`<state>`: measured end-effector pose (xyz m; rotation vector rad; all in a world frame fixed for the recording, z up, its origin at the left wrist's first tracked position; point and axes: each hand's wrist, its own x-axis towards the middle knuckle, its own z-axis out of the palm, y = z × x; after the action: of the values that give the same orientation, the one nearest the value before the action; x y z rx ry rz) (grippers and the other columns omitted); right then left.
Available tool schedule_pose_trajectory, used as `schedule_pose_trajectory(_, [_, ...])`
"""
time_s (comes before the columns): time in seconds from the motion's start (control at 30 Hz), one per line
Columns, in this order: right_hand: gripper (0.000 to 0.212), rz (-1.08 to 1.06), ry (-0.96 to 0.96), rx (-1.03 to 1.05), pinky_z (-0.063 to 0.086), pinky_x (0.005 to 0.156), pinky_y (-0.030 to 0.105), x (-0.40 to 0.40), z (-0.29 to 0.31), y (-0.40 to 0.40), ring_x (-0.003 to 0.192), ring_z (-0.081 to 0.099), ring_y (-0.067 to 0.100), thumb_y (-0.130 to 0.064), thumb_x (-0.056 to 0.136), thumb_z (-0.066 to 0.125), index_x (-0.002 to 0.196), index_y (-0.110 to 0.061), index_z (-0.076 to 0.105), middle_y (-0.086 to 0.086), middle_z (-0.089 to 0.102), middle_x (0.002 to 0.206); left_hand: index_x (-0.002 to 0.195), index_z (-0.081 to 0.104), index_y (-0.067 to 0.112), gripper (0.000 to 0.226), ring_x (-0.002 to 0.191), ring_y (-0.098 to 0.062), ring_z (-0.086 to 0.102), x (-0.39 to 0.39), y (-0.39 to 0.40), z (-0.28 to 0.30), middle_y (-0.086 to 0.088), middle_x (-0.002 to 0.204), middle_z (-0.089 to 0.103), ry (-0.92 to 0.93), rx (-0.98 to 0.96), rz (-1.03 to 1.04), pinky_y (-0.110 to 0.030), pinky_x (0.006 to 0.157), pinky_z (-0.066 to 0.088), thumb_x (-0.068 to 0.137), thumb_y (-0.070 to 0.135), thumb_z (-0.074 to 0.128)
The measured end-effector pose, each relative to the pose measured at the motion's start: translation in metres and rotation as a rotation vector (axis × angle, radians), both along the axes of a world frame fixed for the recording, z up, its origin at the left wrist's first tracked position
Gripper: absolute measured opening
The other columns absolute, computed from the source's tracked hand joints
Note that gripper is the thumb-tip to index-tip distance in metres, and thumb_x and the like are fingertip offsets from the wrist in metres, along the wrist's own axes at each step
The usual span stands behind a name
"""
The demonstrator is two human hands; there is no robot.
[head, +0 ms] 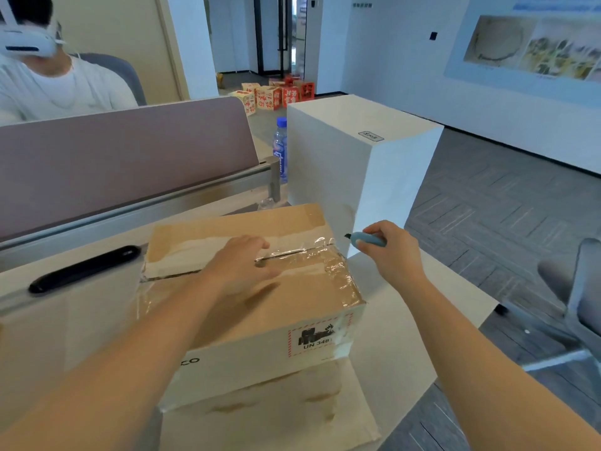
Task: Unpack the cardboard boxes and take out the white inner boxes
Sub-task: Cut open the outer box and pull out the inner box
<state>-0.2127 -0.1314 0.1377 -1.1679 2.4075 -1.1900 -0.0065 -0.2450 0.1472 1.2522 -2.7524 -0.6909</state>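
A brown cardboard box (292,307) lies on the white table (406,323) in front of me, its top seam covered with clear tape that is slit along the middle. My left hand (240,265) rests flat on the top flaps by the slit, fingers spread. My right hand (390,252) hovers just past the box's right end, gripping a small blue box cutter (367,239) with its tip pointing left. A tall white inner box (351,164) stands upright behind the cardboard box.
A blue water bottle (281,148) stands behind the white box by a mauve desk divider (123,157). A black bar (84,268) lies on the table at left. A person in a headset sits beyond the divider. An office chair (575,304) is at right.
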Motion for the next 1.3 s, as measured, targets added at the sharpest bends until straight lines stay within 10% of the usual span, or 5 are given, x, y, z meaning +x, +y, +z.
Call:
schedule_pose_trajectory(0.4, [0.013, 0.167, -0.101, 0.056, 0.038, 0.066, 0.027, -0.042, 0.010, 0.046, 0.077, 0.046, 0.017, -0.016, 0.086, 0.061, 0.088, -0.010, 0.049, -0.002, 0.050, 0.078, 0.137, 0.040, 0.019, 0.058, 0.130, -0.017, 0.036, -0.067, 0.078, 0.015, 0.002, 0.141, 0.042, 0.068, -0.088, -0.006, -0.032, 0.105, 0.029, 0.087, 0.045, 0.056])
schedule_pose_trajectory(0.63, [0.015, 0.334, -0.238, -0.014, 0.032, 0.055, 0.016, -0.024, 0.005, 0.031, 0.065, 0.040, 0.003, -0.016, 0.089, 0.058, 0.088, -0.010, 0.045, -0.009, 0.044, 0.074, 0.144, 0.026, 0.035, 0.125, 0.140, -0.027, 0.021, -0.005, 0.069, -0.009, 0.002, 0.151, 0.029, -0.261, -0.164, 0.242, -0.050, 0.114, 0.016, 0.038, 0.102, 0.022])
schedule_pose_trajectory(0.87, [0.012, 0.295, -0.442, -0.075, 0.035, 0.058, 0.014, 0.025, -0.019, 0.012, 0.078, 0.042, 0.009, -0.018, 0.093, 0.053, 0.096, -0.013, 0.042, -0.012, 0.040, 0.079, 0.147, 0.008, 0.040, 0.082, 0.144, -0.028, 0.003, 0.031, 0.073, -0.027, 0.001, 0.158, 0.001, -0.370, -0.127, 0.369, -0.055, 0.113, 0.013, 0.078, 0.075, 0.037])
schedule_pose_trajectory(1.1, [0.013, 0.364, -0.386, -0.095, 0.035, 0.059, 0.011, 0.046, -0.021, -0.012, 0.072, 0.043, 0.000, -0.020, 0.093, 0.053, 0.099, -0.016, 0.042, -0.013, 0.043, 0.082, 0.144, 0.022, 0.034, 0.079, 0.138, -0.039, 0.019, 0.032, 0.099, -0.033, -0.005, 0.154, 0.020, -0.373, -0.165, 0.625, -0.060, 0.105, 0.018, 0.078, 0.078, 0.028])
schedule_pose_trajectory(1.3, [0.013, 0.381, -0.385, -0.131, 0.036, 0.054, 0.010, 0.053, -0.014, -0.009, 0.068, 0.044, 0.001, -0.018, 0.093, 0.053, 0.097, -0.015, 0.041, -0.011, 0.043, 0.078, 0.149, 0.009, 0.024, 0.087, 0.139, -0.050, -0.007, 0.010, 0.103, -0.027, -0.017, 0.156, -0.006, -0.293, 0.049, 0.920, -0.070, 0.103, -0.001, 0.082, 0.076, 0.024])
